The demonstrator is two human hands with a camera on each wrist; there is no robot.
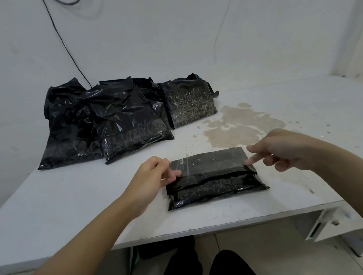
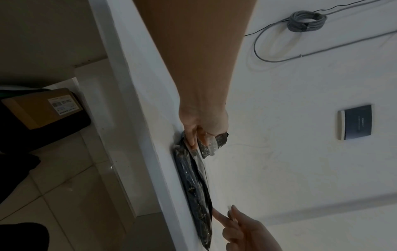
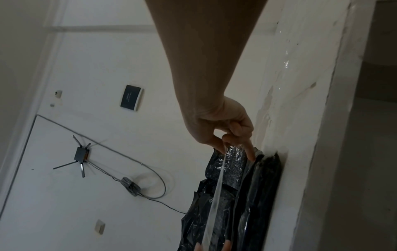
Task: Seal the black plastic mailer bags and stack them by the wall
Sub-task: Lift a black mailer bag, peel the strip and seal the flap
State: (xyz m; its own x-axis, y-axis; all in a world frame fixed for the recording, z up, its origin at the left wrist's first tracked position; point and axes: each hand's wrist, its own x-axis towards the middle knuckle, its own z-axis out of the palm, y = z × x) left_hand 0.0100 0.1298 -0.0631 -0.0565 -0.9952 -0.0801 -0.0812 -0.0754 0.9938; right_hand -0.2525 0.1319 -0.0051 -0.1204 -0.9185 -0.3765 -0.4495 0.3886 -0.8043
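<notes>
A black mailer bag point(image 1: 215, 189) lies flat near the front edge of the white table point(image 1: 72, 201), its flap point(image 1: 213, 163) raised on the far side. My left hand point(image 1: 171, 166) pinches the flap's left end between thumb and fingers, as the left wrist view shows point(image 2: 198, 135). My right hand point(image 1: 250, 154) is at the flap's right end. In the right wrist view this hand point(image 3: 227, 144) pinches a clear strip point(image 3: 217, 186) that runs taut along the flap, while its index finger presses the fold. Several black bags point(image 1: 109, 121) are heaped by the wall.
One flat bag point(image 1: 189, 101) leans at the wall beside the heap. A brownish stain point(image 1: 236, 123) marks the table behind the mailer. A black cable point(image 1: 65, 44) hangs down the wall. A drawer unit point(image 1: 328, 223) sits under the right end, a cardboard box point(image 2: 41, 107) under the left.
</notes>
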